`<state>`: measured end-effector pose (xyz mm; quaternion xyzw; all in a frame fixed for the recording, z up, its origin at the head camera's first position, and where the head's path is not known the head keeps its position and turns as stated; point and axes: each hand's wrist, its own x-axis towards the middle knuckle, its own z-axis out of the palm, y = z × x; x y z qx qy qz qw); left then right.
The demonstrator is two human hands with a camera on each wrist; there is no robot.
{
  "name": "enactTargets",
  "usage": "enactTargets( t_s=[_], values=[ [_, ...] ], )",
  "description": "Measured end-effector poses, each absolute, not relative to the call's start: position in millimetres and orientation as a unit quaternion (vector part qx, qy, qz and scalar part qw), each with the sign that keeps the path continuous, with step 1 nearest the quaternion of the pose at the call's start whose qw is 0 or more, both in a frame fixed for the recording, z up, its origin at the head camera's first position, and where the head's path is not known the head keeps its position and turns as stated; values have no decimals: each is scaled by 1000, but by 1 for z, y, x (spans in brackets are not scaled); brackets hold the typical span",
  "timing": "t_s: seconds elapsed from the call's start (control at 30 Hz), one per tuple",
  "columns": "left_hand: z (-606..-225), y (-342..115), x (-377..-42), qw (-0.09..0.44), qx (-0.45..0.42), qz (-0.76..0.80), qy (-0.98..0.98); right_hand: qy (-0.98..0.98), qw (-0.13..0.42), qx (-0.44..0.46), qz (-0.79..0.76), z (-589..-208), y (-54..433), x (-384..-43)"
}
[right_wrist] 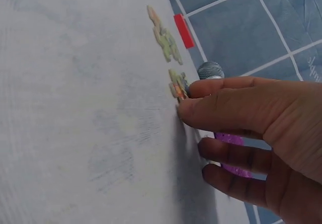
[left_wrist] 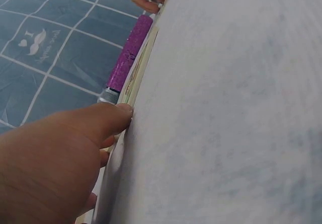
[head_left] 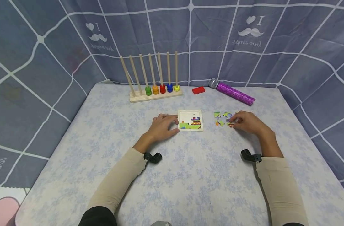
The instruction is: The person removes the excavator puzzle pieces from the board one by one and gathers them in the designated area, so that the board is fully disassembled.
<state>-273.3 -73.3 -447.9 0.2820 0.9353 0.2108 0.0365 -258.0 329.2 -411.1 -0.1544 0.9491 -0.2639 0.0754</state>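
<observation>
In the head view a small wooden puzzle tray (head_left: pixel 190 112) lies flat, its lower part filled with colourful pieces. My left hand (head_left: pixel 162 127) touches the tray's left edge with loosely bent fingers, the thumb at the near corner. In the left wrist view the thumb (left_wrist: pixel 118 114) lies against the tray's edge. To the right, my right hand (head_left: pixel 247 121) pinches a puzzle piece (right_wrist: pixel 182 90) between thumb and index finger, low over the table. Other loose puzzle pieces (head_left: pixel 219 123) lie just left of that hand.
Behind the tray stands a wooden peg rack (head_left: pixel 158 98) with coloured rings on some pegs. A red block (head_left: pixel 198 90) and a purple glittery microphone (head_left: pixel 235 93) lie toward the back. Grey checked cloth (head_left: pixel 211 37) hangs around the table (head_left: pixel 200 175).
</observation>
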Motion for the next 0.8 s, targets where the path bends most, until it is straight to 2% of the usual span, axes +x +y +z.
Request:
enactTargets(
  t_s=[0.27,0.5,0.63,0.8],
  values=[
    [-448,-73,-273,31,283,210,935,938,69,-184,-285,-398,312,-262],
    [-451,-74,-273,29,283,207,936,924,87,-233,-291,-396,254,-276],
    [-451,-75,-273,27,285,211,935,931,104,-246,-250,-400,218,-287],
    [-451,-75,-272,28,285,210,935,957,103,-219,-158,-403,192,-293]
  ],
)
